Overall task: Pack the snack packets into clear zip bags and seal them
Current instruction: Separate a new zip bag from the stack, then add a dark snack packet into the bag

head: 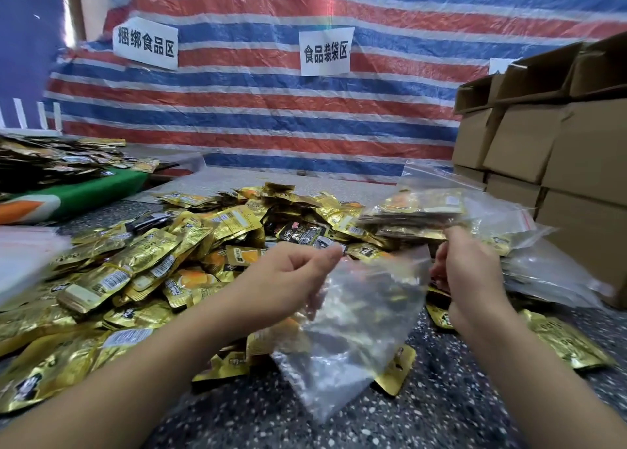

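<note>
A clear zip bag (356, 329) hangs in front of me over the speckled floor, held by its top edge. My left hand (285, 279) pinches the bag's left top corner. My right hand (471, 268) grips the right top corner with curled fingers. The bag looks empty, with packets showing through it. A big heap of gold snack packets (152, 268) spreads over the floor to the left and behind the bag. Filled clear bags (420, 211) lie stacked behind my right hand.
Brown cardboard boxes (549, 149) stand stacked at the right. A striped tarp (271, 109) with paper signs closes off the back. More packets lie piled on a green surface (84, 190) at the far left. A stack of clear bags (549, 275) lies at the right.
</note>
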`<state>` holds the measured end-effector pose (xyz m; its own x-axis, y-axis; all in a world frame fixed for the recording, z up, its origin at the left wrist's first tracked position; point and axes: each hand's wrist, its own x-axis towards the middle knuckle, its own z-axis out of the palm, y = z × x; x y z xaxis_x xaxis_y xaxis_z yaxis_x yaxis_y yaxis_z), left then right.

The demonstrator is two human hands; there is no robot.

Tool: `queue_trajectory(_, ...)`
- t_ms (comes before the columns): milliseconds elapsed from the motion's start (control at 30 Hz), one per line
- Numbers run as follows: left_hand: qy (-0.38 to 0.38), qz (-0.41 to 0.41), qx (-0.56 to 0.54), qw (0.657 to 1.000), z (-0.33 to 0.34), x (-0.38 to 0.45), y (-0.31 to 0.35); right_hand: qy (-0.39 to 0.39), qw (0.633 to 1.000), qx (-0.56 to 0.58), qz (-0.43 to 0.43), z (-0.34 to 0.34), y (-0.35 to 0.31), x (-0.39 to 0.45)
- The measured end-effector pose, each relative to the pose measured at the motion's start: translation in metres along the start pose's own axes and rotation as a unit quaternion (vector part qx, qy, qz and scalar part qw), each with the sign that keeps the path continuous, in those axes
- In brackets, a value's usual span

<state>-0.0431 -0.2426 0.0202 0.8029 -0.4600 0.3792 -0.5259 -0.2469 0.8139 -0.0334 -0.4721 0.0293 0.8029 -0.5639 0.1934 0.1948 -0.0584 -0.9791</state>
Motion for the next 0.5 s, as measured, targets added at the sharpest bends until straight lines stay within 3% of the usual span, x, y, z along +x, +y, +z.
queue_trajectory(100, -0.030, 0.000, 0.036, 0.999, -0.001, 0.000, -0.006, 0.028, 0.988, -0.115, -0.095, -0.004, 0.015, 0.011)
queue_trajectory(167, -0.033, 0.016, 0.074, 0.997, 0.003, 0.000, -0.010, 0.025, 0.962, -0.227, -0.149, -0.007, 0.024, 0.016)
queue_trajectory(300, -0.046, 0.009, 0.137, 0.989, 0.007, -0.002, -0.015, -0.069, 0.895, -0.398, -0.190, -0.006, 0.040, 0.023)
queue_trajectory(367, -0.059, -0.019, 0.138, 0.989, 0.007, -0.003, -0.017, -0.112, 0.849, -0.470, -0.211, -0.004, 0.044, 0.024)
queue_trajectory(500, -0.048, 0.017, 0.198, 0.979, 0.009, 0.000, -0.019, -0.102, 0.722, -0.626, -0.277, 0.001, 0.044, 0.027)
